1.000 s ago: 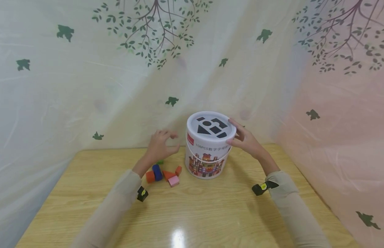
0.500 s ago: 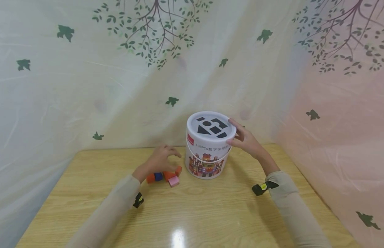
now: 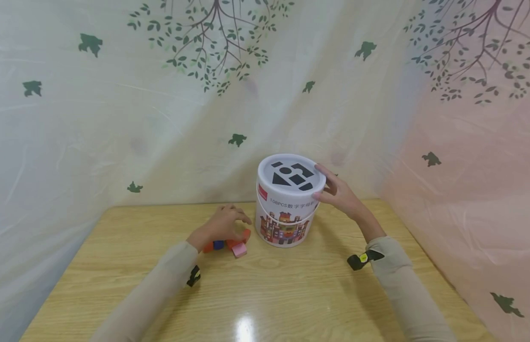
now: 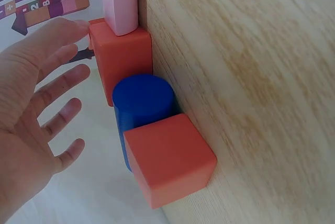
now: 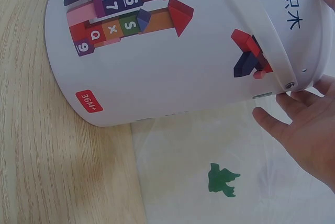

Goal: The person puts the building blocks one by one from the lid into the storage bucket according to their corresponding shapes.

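Note:
My left hand point(image 3: 224, 223) hovers over a small group of toy blocks, its fingers spread and loosely bent. In the left wrist view its thumb tip lies right at the edge of a red-orange block point(image 4: 123, 56). A pink block point(image 4: 120, 7) lies against that one; a blue cylinder point(image 4: 142, 98) and a red-orange cube point(image 4: 172, 156) stand nearer the camera. An orange block point(image 3: 247, 234) shows beyond the thumb in the head view. My right hand point(image 3: 339, 194) grips the lid rim of a white block bucket point(image 3: 286, 209), thumb in front, fingers round the side.
The bucket stands upright at the back of the wooden table point(image 3: 290, 294). Its lid point(image 3: 270, 167) has several dark shaped openings, and a white handle point(image 3: 286, 222) hangs across the front. A pale curtain point(image 3: 184, 142) with leaf prints hangs right behind the table edge.
My left hand has come down from beside the bucket onto the blocks, covering part of them and hiding the green one. The right hand and bucket stay in place.

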Tool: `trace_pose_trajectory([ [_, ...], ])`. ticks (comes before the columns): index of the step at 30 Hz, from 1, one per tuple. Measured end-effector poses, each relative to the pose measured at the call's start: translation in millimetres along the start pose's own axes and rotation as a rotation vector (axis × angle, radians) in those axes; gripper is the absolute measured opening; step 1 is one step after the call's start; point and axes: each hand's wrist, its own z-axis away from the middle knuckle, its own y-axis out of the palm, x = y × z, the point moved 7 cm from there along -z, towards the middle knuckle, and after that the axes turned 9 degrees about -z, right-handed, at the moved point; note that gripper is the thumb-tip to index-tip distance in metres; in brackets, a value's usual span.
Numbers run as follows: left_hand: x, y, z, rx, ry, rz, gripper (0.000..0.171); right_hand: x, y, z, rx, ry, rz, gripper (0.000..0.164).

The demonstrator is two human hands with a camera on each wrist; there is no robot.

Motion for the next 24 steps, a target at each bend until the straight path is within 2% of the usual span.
trace_pose_trajectory([
  [16,-0.3,6.2,-9.0,0.006,-0.018,-0.038,0.039,1,1,-2,0.01,0.001,-0.009,0.088],
  [24,0.5,10.4,-17.1,0.042,-0.043,-0.058,0.038,0,0,-1,0.009,0.005,-0.002,0.088],
])
